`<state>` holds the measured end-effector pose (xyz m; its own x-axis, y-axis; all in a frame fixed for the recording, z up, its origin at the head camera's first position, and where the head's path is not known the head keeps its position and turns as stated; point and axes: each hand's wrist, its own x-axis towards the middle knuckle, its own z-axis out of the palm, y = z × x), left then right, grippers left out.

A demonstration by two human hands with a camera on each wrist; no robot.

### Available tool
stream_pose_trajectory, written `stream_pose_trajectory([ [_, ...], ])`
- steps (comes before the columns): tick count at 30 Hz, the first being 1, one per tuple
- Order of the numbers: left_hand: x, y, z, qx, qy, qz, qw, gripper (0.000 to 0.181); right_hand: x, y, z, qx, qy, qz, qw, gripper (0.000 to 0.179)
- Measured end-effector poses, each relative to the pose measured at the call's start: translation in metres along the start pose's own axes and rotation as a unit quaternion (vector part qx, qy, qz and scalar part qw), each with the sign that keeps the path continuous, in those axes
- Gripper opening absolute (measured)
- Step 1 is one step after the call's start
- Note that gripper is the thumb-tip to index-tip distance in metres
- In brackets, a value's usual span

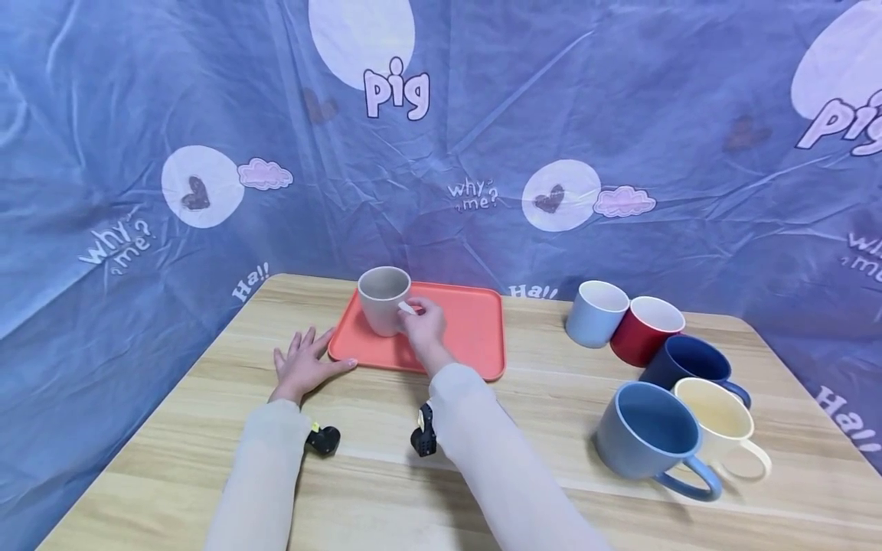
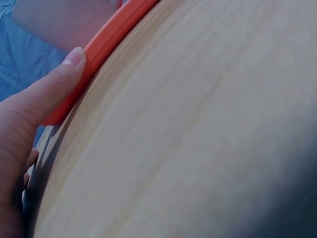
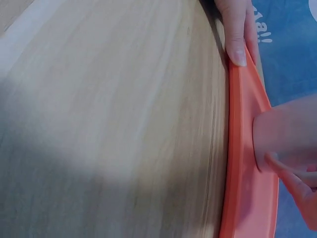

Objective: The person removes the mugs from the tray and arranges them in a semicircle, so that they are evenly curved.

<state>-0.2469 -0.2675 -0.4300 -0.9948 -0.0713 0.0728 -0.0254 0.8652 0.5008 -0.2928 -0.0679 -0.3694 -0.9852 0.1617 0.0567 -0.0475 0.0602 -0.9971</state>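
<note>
A light grey mug (image 1: 383, 302) stands upright on the left part of an orange-red tray (image 1: 472, 329). My right hand (image 1: 425, 329) pinches the mug's handle from its right side. In the right wrist view the mug's base (image 3: 270, 141) meets the tray's surface, and part of the right hand (image 3: 297, 191) shows beside it. At the tray's near left corner lies my left hand (image 1: 306, 366), fingers spread on the table. Its thumb (image 2: 67, 74) touches the tray's rim in the left wrist view, with the other fingers mostly hidden there.
On the right of the wooden table (image 1: 544, 428) stand several mugs: light blue (image 1: 594, 320), red (image 1: 637, 337), navy (image 1: 678, 363), cream (image 1: 720, 425) and larger blue (image 1: 637, 436). A blue printed cloth (image 1: 441, 138) hangs behind the table.
</note>
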Motion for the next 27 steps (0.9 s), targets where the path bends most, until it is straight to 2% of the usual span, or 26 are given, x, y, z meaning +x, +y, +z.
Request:
stream_pose_trajectory([
  [6,0.001,0.002,0.0,0.0,0.002,0.001,1.0,0.094,-0.003,0.001,-0.007,0.042,0.011,0.005,0.999,0.017],
  [15,-0.001,0.001,-0.001,-0.004,0.006,0.001,1.0,0.094,-0.007,0.007,-0.017,0.097,-0.007,0.007,0.9953,0.014],
  [27,-0.003,0.002,-0.002,-0.006,0.002,0.004,1.0,0.094,-0.023,-0.005,-0.042,0.074,0.007,0.02,0.997,0.014],
])
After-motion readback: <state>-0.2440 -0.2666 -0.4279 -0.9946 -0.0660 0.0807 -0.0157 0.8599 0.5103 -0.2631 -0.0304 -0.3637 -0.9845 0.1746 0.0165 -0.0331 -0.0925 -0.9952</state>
